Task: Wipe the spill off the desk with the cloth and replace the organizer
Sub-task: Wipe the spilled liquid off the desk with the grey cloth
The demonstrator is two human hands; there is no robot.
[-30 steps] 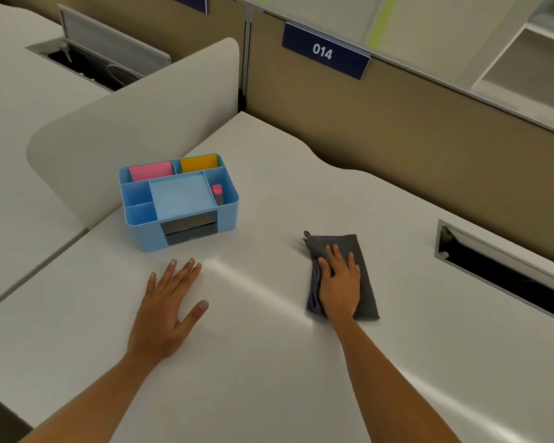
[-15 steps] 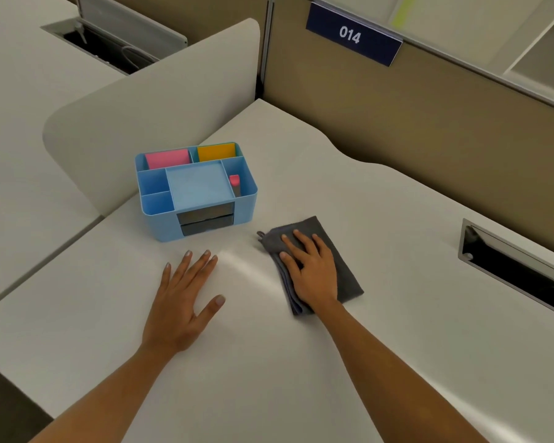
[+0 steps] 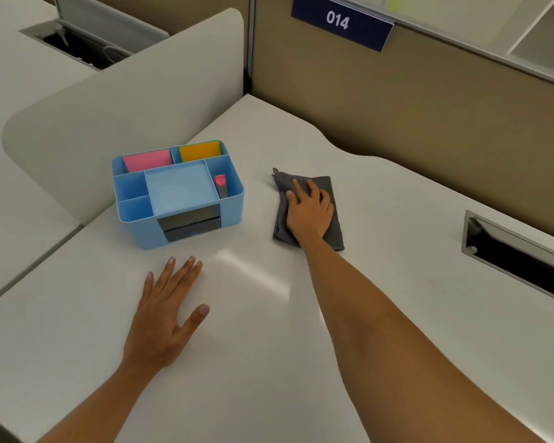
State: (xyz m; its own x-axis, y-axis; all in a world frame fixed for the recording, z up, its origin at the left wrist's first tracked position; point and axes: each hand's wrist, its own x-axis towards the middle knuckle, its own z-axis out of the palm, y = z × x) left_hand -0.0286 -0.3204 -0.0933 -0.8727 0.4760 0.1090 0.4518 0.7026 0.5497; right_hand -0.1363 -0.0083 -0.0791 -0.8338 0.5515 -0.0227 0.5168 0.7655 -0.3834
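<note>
A folded dark grey cloth (image 3: 335, 215) lies on the white desk (image 3: 381, 314), to the right of the organizer. My right hand (image 3: 309, 209) presses flat on the cloth, fingers spread over it. The light blue organizer (image 3: 177, 195) stands on the desk's left part, with pink and orange pads in its back compartments and two dark drawers at the front. My left hand (image 3: 163, 318) rests flat on the desk in front of the organizer, fingers apart, holding nothing. No spill shows on the desk surface; only a glossy reflection beside the hands.
A curved white divider (image 3: 125, 100) rises behind the organizer. A tan partition with a "014" sign (image 3: 341, 22) bounds the desk's back. A metal cable slot (image 3: 518, 254) is sunk into the desk at right. Another open slot (image 3: 84, 43) sits on the neighbouring desk.
My right hand has slid the cloth across the desk, first toward the organizer, then away from me. My left hand has stayed flat in place.
</note>
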